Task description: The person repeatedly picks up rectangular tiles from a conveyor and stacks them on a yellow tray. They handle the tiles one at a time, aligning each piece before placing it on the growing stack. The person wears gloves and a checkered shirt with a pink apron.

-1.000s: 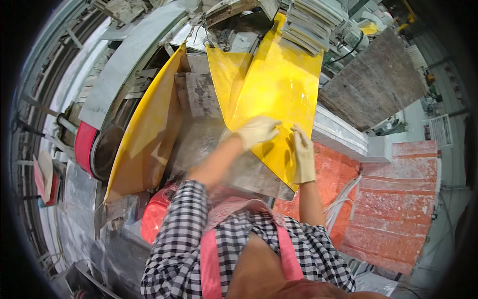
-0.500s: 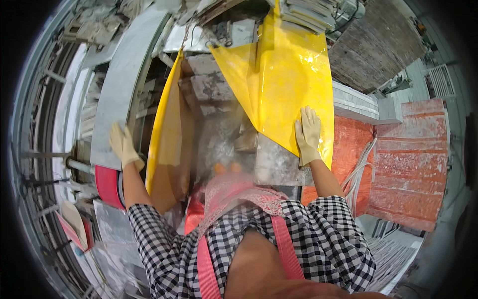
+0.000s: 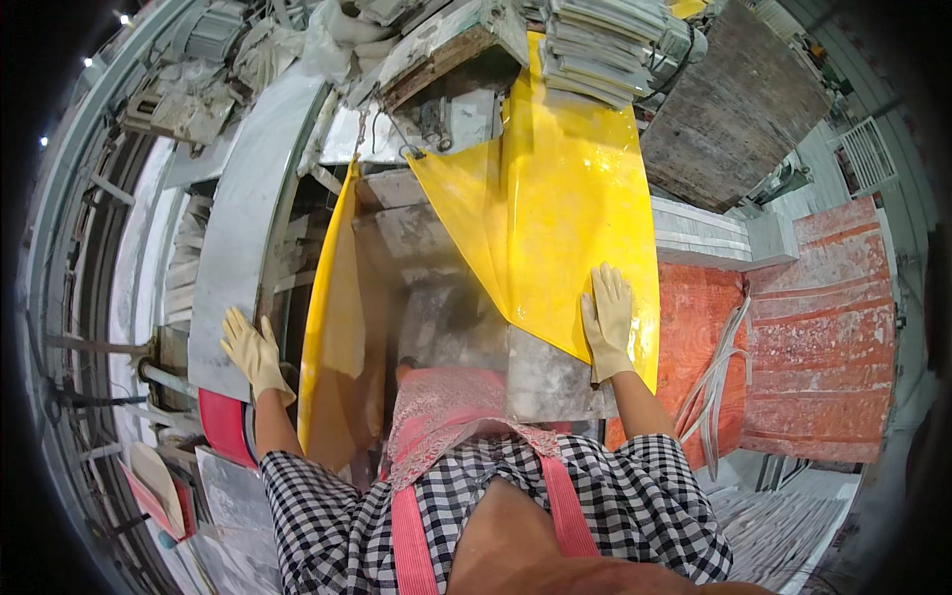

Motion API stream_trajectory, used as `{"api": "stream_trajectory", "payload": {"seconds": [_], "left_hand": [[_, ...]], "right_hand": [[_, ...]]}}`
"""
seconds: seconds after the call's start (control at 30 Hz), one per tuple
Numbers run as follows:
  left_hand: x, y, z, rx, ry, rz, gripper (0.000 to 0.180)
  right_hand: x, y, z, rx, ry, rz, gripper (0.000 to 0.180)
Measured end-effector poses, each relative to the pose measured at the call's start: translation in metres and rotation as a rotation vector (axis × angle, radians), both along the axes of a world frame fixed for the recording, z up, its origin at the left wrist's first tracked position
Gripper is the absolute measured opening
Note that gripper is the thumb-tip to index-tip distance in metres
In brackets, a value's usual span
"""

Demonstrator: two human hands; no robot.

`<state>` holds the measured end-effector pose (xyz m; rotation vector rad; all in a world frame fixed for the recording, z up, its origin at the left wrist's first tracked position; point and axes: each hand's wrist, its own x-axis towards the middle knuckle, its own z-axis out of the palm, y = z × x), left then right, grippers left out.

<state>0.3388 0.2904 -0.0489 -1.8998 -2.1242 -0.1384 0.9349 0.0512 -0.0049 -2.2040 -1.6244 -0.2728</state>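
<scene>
The gloved right hand point(image 3: 608, 319) lay flat, fingers spread, on the lower edge of the wide yellow sheet point(image 3: 555, 218) hanging from the machine point(image 3: 436, 59). The gloved left hand point(image 3: 254, 349), fingers loosely spread and gripping nothing, rested against the grey metal panel point(image 3: 238, 248) beside the narrow yellow sheet point(image 3: 332, 337).

grey machine frame point(image 3: 243, 238), red sacks point(image 3: 823, 327)

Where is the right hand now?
In the head view, the gloved right hand lies flat on the right yellow sheet, near its lower right edge, beside the orange sacks.
</scene>
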Motion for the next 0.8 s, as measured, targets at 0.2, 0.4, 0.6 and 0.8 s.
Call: {"api": "stream_trajectory", "payload": {"seconds": [0.2, 0.4, 0.6, 0.8], "left_hand": [[-0.018, 0.012, 0.007, -0.042, -0.197, -0.118, 0.068], [-0.062, 0.044, 0.021, -0.23, -0.811, -0.376, 0.051], [-0.061, 0.061, 0.017, -0.388, -0.901, -0.398, 0.056], [-0.145, 0.078, 0.088, -0.478, -1.003, -0.192, 0.062]], "right_hand": [[-0.014, -0.003, 0.006, 0.019, 0.108, -0.088, 0.045], [-0.023, -0.004, 0.009, -0.265, -0.032, -0.226, 0.052], [-0.035, 0.009, 0.018, -0.331, 0.089, -0.377, 0.053], [-0.033, 0.013, -0.003, -0.501, -0.137, -0.413, 0.053]]}}
